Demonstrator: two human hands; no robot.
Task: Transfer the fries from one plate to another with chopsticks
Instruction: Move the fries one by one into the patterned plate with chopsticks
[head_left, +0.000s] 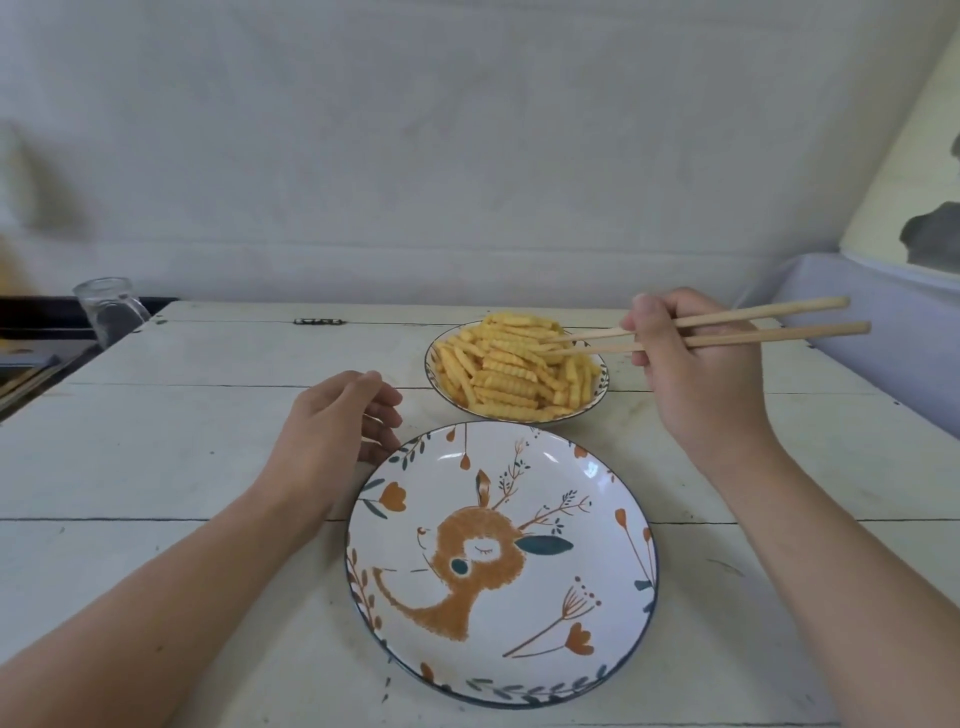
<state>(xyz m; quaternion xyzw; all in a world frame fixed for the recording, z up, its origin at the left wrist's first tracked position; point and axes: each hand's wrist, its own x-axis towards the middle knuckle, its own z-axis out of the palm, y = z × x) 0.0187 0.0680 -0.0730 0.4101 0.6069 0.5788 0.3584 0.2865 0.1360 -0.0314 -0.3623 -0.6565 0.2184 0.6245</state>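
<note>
A pile of crinkle-cut fries (506, 366) fills the far plate (597, 397). Nearer to me lies a large white plate (623, 582) painted with an orange deer and flowers; nothing is on it. My right hand (691, 364) grips a pair of wooden chopsticks (753, 325), whose tips reach left over the top of the fries. My left hand (337, 421) rests on the table by the deer plate's upper left rim, fingers loosely curled and holding nothing.
The plates stand on a white plank table (208, 441). A clear glass (109, 309) stands at the table's far left corner beside dark items. A pale wall rises behind, and a lilac surface (883, 353) borders the table on the right.
</note>
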